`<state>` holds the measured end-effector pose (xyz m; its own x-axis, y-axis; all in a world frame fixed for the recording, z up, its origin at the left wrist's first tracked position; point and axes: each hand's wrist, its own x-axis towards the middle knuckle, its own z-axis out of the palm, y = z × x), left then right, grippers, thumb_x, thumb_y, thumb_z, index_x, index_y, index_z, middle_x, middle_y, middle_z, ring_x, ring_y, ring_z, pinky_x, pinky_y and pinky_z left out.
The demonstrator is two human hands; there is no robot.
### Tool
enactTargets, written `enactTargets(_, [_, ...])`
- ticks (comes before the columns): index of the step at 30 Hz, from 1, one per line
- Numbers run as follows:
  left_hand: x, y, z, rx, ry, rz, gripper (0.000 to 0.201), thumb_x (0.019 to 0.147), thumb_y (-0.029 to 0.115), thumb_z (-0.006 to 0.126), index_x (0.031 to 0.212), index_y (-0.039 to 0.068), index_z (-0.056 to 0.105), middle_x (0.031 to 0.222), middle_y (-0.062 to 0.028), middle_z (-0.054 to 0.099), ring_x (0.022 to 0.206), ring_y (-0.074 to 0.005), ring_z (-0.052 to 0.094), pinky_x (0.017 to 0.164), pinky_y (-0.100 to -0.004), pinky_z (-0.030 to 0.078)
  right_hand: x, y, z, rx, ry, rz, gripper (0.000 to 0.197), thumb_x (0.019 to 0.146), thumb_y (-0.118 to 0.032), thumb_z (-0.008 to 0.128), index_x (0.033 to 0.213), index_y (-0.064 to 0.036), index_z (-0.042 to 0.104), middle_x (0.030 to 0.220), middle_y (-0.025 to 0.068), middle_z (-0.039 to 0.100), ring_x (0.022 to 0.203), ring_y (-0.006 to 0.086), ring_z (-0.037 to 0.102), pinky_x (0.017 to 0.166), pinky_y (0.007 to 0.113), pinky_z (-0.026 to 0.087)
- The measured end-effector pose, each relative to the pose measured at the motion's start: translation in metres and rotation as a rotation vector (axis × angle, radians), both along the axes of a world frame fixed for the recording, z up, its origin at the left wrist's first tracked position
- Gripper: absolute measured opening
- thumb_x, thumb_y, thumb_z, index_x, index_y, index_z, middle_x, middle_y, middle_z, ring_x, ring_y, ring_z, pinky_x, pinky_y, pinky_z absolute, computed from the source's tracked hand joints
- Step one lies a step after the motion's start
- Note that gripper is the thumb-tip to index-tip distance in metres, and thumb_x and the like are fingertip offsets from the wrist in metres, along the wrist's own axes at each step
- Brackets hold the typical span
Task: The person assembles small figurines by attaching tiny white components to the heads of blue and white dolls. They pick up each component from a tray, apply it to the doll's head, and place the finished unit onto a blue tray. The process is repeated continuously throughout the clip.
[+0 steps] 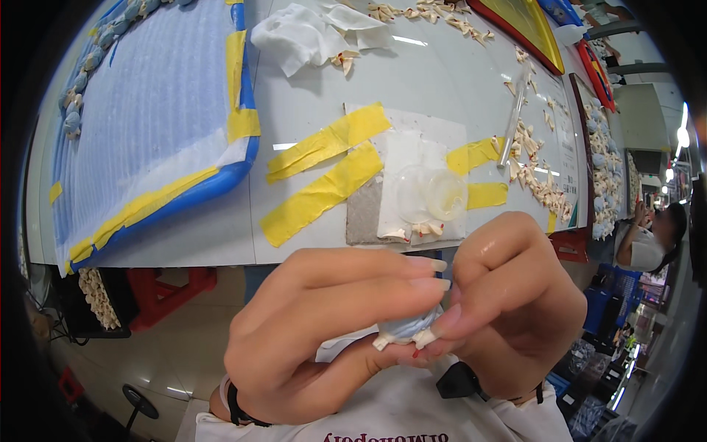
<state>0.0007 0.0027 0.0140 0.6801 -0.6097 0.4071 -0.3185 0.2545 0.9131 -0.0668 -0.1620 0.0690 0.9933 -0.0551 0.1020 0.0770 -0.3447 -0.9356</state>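
Close in front of my chest, both hands meet around a small light-blue piece (414,327) with cream parts on its lower edge. My left hand (317,324) is closed, pinching it between thumb and fingers. Thumb and fingertips of my right hand (519,302) press on a small cream part (425,338) with a red tip, at the piece's right side. My fingers cover much of the piece. Just beyond the hands, a shallow clear dish (445,195) rests on a white sheet (401,147) taped to the table, with a few red-tipped cream pieces (423,229) beside it.
A blue tray (250,155) lined with ridged sheeting lies left, blue-and-cream pieces (92,59) along its far edge. Loose cream pieces (534,173) and a clear rod (513,121) lie right. Crumpled white cloth (294,37) is at the back. Another person (652,239) sits far right.
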Motion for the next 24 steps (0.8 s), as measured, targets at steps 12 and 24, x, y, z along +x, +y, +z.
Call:
enactTargets(12, [-0.005, 0.000, 0.008, 0.098, -0.080, 0.178, 0.036, 0.059, -0.005, 0.077, 0.093, -0.002, 0.063, 0.093, -0.0214, 0.059, 0.080, -0.0229, 0.062, 0.068, -0.0270, 0.051, 0.020, -0.002, 0.017, -0.502, -0.167, 0.151, 0.027, 0.063, -0.001, 0.075, 0.080, -0.0108, 0.056, 0.071, 0.0041, 0.052, 0.061, 0.0143, 0.048, 0.054, 0.026, 0.036])
enactTargets(24, [0.001, 0.012, 0.003, 0.069, 0.206, 0.207, 0.040, 0.066, 0.001, 0.078, 0.097, -0.002, 0.053, 0.102, -0.0169, 0.048, 0.082, -0.0215, 0.060, 0.069, -0.0308, 0.054, 0.182, -0.116, -0.012, -0.884, -0.051, 0.179, 0.016, 0.070, -0.003, 0.069, 0.084, -0.0035, 0.059, 0.077, 0.0004, 0.057, 0.070, 0.0097, 0.050, 0.064, 0.024, 0.041])
